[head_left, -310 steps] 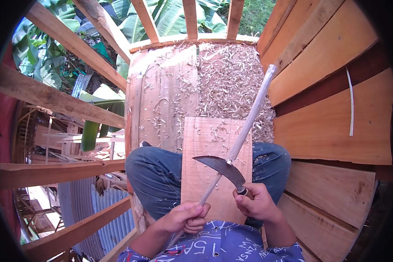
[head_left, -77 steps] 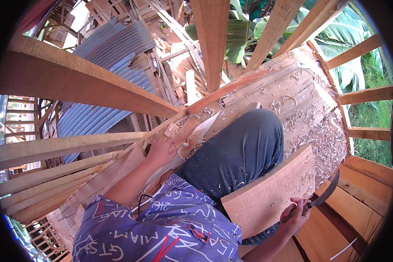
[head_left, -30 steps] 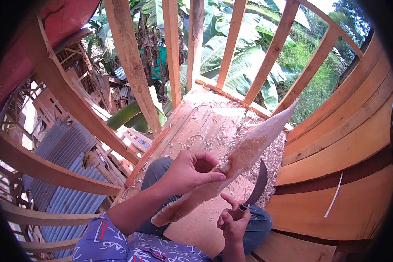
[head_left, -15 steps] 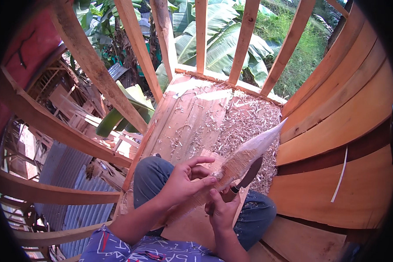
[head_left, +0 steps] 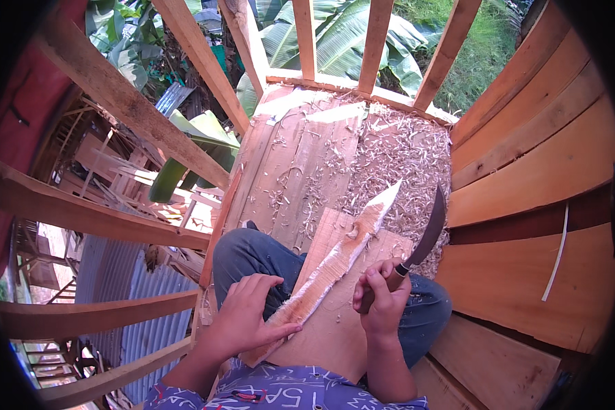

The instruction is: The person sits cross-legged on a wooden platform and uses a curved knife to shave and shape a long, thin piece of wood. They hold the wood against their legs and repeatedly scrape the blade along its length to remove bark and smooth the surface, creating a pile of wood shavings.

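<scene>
Step in hand: by the look of it, placing and steadying the wooden piece (head_left: 329, 273); the knife (head_left: 430, 232) stands clear of the wood, so no cut is being made.
Next move: seems to call for a firm left hold on the near end, and a blade path that keeps off the left thumb.
Wooden piece: lies slantwise across the board (head_left: 335, 335) on the person's lap, between the two hands; its far tip reaches past the board, above the wood shavings (head_left: 403, 150).
Long axis: runs from the lower left, close to the shirt (head_left: 287, 389), away to the upper right.
Point: the pale, tapered end aims forward and somewhat right; the broader end lies near the body.
Left hand (head_left: 247, 316): thumb and fingers apart, the thumb at the near part of the wood; whether it presses, I cannot tell.
Right hand (head_left: 383, 295): fingers clamped around the knife handle, the curved blade rising beyond the fist.
</scene>
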{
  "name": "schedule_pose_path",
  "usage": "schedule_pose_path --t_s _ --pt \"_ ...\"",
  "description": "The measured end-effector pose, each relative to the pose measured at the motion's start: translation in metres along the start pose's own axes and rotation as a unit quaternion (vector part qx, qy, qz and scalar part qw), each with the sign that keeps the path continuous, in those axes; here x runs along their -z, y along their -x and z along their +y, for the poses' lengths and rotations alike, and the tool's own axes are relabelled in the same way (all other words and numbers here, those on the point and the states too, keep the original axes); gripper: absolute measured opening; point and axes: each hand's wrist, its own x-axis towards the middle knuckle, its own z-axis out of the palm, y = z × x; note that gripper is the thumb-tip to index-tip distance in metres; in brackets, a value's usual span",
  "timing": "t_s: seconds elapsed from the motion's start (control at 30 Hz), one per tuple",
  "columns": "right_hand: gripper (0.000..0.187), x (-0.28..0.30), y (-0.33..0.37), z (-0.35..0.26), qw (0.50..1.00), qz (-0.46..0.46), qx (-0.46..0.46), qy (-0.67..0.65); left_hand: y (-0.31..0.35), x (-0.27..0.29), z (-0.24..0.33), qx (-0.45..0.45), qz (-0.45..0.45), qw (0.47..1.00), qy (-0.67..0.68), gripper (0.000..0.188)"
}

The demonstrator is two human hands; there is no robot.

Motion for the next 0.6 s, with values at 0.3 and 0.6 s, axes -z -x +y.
schedule_pose_path --t_s 0.3,0.6 --pt "0.021 0.031 0.013 0.006 0.997 0.035 -0.019 0.062 0.045 -0.034 0.002 0.097 -0.111 0.988 -0.052 0.089" --pt "0.019 0.04 0.025 0.003 0.991 0.002 -0.014 0.134 0.044 -0.03 -0.012 0.205 -0.067 0.973 0.081 0.049"
